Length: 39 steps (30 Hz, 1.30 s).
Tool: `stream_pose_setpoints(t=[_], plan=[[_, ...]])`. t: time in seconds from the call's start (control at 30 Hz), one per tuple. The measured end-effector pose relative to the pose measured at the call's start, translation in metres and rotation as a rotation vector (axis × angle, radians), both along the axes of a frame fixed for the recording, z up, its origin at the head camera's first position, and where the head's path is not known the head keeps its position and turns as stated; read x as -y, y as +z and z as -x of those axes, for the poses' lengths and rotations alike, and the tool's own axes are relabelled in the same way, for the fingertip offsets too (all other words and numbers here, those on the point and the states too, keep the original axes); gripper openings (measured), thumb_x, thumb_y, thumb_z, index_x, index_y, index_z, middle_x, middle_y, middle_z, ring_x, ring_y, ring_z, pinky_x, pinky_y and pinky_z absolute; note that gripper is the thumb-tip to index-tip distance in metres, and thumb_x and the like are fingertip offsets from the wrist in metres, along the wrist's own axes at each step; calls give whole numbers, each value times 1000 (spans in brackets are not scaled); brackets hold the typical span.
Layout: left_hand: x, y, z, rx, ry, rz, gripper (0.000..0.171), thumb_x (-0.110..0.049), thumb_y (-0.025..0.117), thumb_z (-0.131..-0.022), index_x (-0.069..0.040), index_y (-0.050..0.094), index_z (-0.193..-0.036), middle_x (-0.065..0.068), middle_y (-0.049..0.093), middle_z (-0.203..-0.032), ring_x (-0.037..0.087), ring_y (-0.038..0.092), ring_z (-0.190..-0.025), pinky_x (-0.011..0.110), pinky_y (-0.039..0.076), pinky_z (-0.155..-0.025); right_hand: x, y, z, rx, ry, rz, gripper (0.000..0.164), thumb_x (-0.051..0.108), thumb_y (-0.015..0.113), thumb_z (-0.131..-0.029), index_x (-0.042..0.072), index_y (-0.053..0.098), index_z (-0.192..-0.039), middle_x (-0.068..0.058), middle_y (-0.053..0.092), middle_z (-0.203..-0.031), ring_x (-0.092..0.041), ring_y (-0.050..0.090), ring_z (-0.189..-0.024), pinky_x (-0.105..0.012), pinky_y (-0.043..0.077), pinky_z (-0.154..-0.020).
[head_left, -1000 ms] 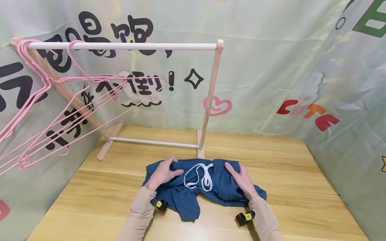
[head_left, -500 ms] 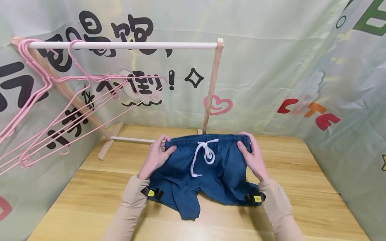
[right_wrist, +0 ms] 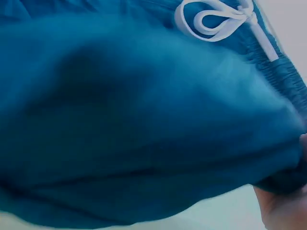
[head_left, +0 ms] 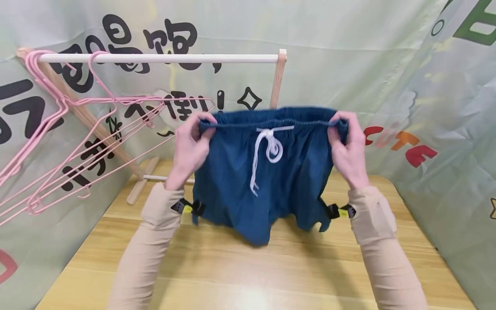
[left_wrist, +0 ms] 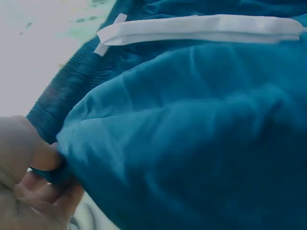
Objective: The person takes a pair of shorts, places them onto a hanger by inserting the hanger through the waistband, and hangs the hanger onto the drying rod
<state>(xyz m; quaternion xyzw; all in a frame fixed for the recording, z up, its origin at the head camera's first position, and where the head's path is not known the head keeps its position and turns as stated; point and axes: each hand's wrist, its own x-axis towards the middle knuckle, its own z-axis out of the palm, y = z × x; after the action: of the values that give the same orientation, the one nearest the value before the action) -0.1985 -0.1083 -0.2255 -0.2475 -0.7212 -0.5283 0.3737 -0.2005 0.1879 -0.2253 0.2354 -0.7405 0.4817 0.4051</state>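
Note:
Blue shorts [head_left: 263, 172] with an elastic waistband hang spread between my two hands above the table. A white drawstring [head_left: 274, 148], tied in a bow, dangles at the front of the waist. My left hand [head_left: 191, 146] pinches one end of the waistband, thumb in front. At the opposite end, my right hand [head_left: 348, 146] grips the waistband the same way. The waist opening gapes a little at the top. In the left wrist view the thumb and fingers [left_wrist: 41, 158] clasp the cloth edge. The right wrist view is mostly filled by blurred fabric [right_wrist: 144, 120].
A clothes rack with a white rail [head_left: 166, 59] and wooden posts stands behind on the left. Several pink hangers [head_left: 112, 101] hang at its left end. The wooden table [head_left: 248, 275] lies below, and a printed curtain [head_left: 348, 64] encloses the back and sides.
Both hands have taken hold of the waistband and lifted the shorts from the table. The shorts have risen and now hang down, covering the lower part of the rack's right post.

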Motion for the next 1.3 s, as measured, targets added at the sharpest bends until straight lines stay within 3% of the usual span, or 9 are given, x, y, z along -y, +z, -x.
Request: stream_pose_setpoints(t=[0.17, 0.23, 0.33, 0.6, 0.8, 0.93, 1.03, 1.17, 1.3], plan=[[1, 35, 3, -207, 52, 33, 16, 9, 46, -83, 3, 60, -89, 12, 63, -87, 15, 56, -62, 17, 41, -57, -5, 29, 8, -145, -153, -11, 14, -2, 44, -86, -7, 54, -94, 11, 48, -80, -2, 37, -55, -14, 28, -50], [4, 32, 8, -256, 73, 81, 18, 7, 47, -82, 1, 62, -88, 10, 64, -86, 12, 57, -63, 16, 42, -58, -10, 27, 12, -201, -214, -57, 17, -1, 42, -86, -5, 57, -92, 3, 53, -80, -5, 40, -60, -13, 30, -54], [11, 10, 13, -251, 85, 182, 18, 7, 50, -79, -3, 64, -85, 8, 66, -85, 10, 59, -71, 19, 45, -63, -19, 8, 13, -238, -258, -185, 22, -2, 41, -85, 0, 62, -90, -9, 60, -87, -15, 51, -76, -17, 36, -67], [30, -87, 8, 48, 121, 489, 19, 3, 56, -69, -10, 65, -79, 4, 68, -82, 13, 58, -69, 27, 45, -63, -28, -97, -4, 12, -177, -500, 22, 1, 53, -77, 11, 67, -90, -3, 64, -86, -13, 55, -66, -27, 38, -60], [39, -145, -6, 380, 113, 620, 18, -9, 59, -69, -20, 70, -78, -3, 68, -87, 10, 53, -59, 23, 39, -57, -26, -160, -20, 257, -84, -538, 22, 2, 50, -81, 13, 67, -90, -4, 64, -95, -5, 40, -47, -20, 30, -46], [42, -159, -13, 544, 95, 643, 14, -27, 61, -75, -24, 71, -83, -4, 68, -92, 9, 57, -74, 24, 42, -65, -24, -176, -29, 359, -91, -473, 27, 1, 46, -83, 19, 66, -86, -2, 63, -101, -10, 56, -69, -20, 34, -48], [42, -163, -16, 623, 90, 593, 24, -40, 53, -84, -27, 69, -72, -10, 65, -81, 6, 56, -75, 24, 42, -67, -23, -178, -35, 389, -75, -420, 30, 3, 43, -86, 20, 67, -86, 0, 62, -102, -15, 59, -89, -21, 40, -57], [41, -165, -18, 576, 102, 576, 39, -33, 48, -89, -23, 63, -55, -12, 62, -71, 6, 53, -67, 22, 38, -63, -20, -178, -38, 427, -81, -345, 32, 18, 38, -95, 20, 68, -84, 4, 62, -99, -9, 55, -87, -20, 39, -68], [38, -165, -21, 540, 114, 583, 20, -22, 54, -84, -21, 72, -75, -7, 66, -85, 5, 42, -51, 20, 34, -51, -15, -178, -38, 431, -131, -307, 25, 26, 46, -93, 21, 68, -83, 8, 62, -92, -4, 50, -73, -18, 36, -59]])
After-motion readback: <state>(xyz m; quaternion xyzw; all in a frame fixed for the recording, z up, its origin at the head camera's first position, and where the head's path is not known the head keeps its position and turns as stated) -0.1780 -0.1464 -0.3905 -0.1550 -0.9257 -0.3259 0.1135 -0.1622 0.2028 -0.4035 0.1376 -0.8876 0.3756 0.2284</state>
